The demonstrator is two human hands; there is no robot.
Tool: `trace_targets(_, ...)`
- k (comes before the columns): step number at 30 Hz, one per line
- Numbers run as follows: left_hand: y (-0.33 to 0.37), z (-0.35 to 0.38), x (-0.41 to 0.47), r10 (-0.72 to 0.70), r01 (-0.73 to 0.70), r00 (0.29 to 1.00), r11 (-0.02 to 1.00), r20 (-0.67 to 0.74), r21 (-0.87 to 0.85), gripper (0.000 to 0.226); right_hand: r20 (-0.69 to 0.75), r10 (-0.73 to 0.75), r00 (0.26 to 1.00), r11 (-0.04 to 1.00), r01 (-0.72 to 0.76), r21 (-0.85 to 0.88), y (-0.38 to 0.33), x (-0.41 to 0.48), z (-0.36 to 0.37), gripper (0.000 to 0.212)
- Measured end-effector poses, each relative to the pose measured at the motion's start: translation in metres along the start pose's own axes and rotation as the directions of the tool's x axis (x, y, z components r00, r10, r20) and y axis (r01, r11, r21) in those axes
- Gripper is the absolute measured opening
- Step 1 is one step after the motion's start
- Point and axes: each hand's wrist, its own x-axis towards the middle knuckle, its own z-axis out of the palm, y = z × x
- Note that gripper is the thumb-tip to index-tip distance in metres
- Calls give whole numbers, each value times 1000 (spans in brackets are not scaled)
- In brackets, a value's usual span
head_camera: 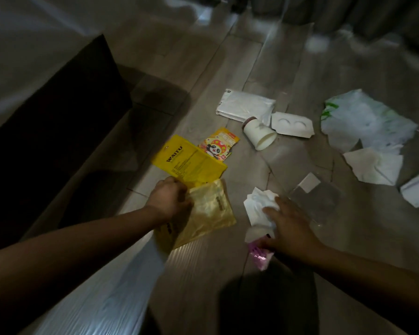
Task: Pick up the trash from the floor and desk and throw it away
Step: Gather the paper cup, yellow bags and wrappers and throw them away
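Note:
Trash is scattered over a grey floor. My left hand (168, 198) grips two yellow plastic packets, one printed WAITU (189, 163) and a shinier one (208, 211) below it. My right hand (286, 226) rests on a crumpled white tissue (258, 206), fingers spread, with a pink wrapper (260, 256) under the palm's near side. A small cartoon snack packet (219, 145) lies beyond the yellow packets. Further off lie a tipped white paper cup (260, 137), a white mailer bag (244, 105) and a white moulded tray (292, 124).
A dark bed base or cabinet (58, 131) fills the left. At the right lie a white-green plastic bag (363, 119), torn white paper (375, 168), a folded white piece (417, 192), a small card (309, 182) and clear plastic film (319, 201).

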Motion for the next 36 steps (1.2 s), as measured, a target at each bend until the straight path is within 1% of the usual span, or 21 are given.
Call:
trace_targets(2, 9, -6, 7, 26, -26, 999, 1000, -26, 2, 28, -53, 14, 999, 997, -10, 73, 3, 0, -6, 88)
trace_targets(7, 18, -32, 39, 121, -117, 991, 991, -63, 66, 33, -260, 33, 965, 985, 13, 173, 12, 30, -33, 55)
trace_targets(9, 16, -41, 53, 151, -144, 988, 981, -44, 127, 32, -314, 61, 948, 976, 8, 215, 14, 48, -45, 47)
trace_targets(12, 12, -46, 72, 185, -188, 982, 954, 35, 234, 32, -389, 126, 913, 959, -11, 284, 15, 81, -65, 48)
trace_targets(14, 12, -47, 83, 223, -231, 973, 935, 60, 268, 28, -432, 139, 891, 958, -10, 288, 15, 103, -78, 54)
trace_targets(16, 17, -45, 95, 265, -273, 962, 922, 66, 275, 30, -447, 161, 880, 950, -16, 311, 15, 124, -86, 62)
trace_targets(18, 23, -43, 107, 269, -289, 957, 907, 105, 308, 41, -436, 189, 880, 941, -35, 338, 13, 142, -89, 71)
trace_targets(21, 26, -40, 122, 159, -219, 970, 902, 184, 372, 70, -396, 189, 899, 941, -51, 334, 9, 164, -86, 80)
trace_targets(22, 25, -39, 125, 132, -196, 974, 900, 183, 390, 81, -381, 180, 907, 943, -48, 330, 8, 170, -84, 82)
trace_targets(24, 22, -37, 129, 126, -176, 982, 873, 137, 455, 96, -359, 175, 917, 939, -46, 340, 7, 178, -80, 82)
trace_targets(26, 19, -35, 130, 114, -146, 989, 864, 95, 482, 100, -347, 195, 917, 921, -50, 385, 6, 181, -75, 76)
trace_targets(28, 17, -33, 128, 95, -116, 993, 893, 71, 434, 88, -350, 203, 915, 902, -36, 431, 5, 183, -71, 73)
trace_targets(30, 15, -29, 125, 131, -144, 990, 921, 61, 362, 68, -365, 180, 914, 905, -8, 426, 4, 184, -67, 72)
trace_targets(32, 14, -31, 121, 149, -151, 988, 967, 25, 204, 53, -388, 146, 910, 918, 21, 395, 4, 183, -65, 72)
trace_targets(34, 15, -35, 126, 115, -111, 991, 992, -75, 58, 47, -395, 118, 911, 923, 46, 382, 4, 181, -63, 72)
trace_targets(36, 17, -39, 138, 47, -44, 989, 999, -141, 24, 44, -381, 93, 920, 924, 64, 378, 7, 179, -60, 71)
